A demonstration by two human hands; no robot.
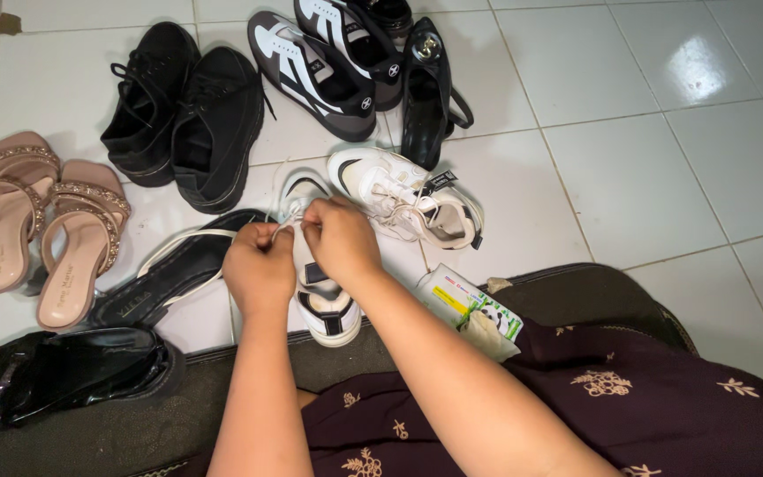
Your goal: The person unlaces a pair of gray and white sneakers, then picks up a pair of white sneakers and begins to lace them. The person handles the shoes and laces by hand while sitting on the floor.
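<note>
From the head camera, both forearms reach forward and down from the lap, wrists bent, knuckles up. The left hand (260, 268) and right hand (339, 237) sit close together, nearly touching, each with fingers pinched shut on a thin white lace (286, 228) over a white sneaker (327, 305). That sneaker lies on the tile floor (646, 177) just in front of the lap, toe pointing away, mostly hidden under the hands; its heel shows smooth white panels with dark trim.

Its mate (404, 196), padded, with loose laces and a black tag, lies tilted just to the right, touching the first one's toe. Beyond it are a glossy black flat (426, 88) and two dark sneakers (324, 66) with white stripes. Two matte black lace-up shoes (183, 110) with thick soles stand side by side. At left lie pink sandals (41, 230) with beaded straps, a black slide (174, 274) with white straps, and a shiny black shoe (64, 371). A small printed packet (470, 309) rests beside the right forearm, against a dark embroidered skirt (646, 406).
</note>
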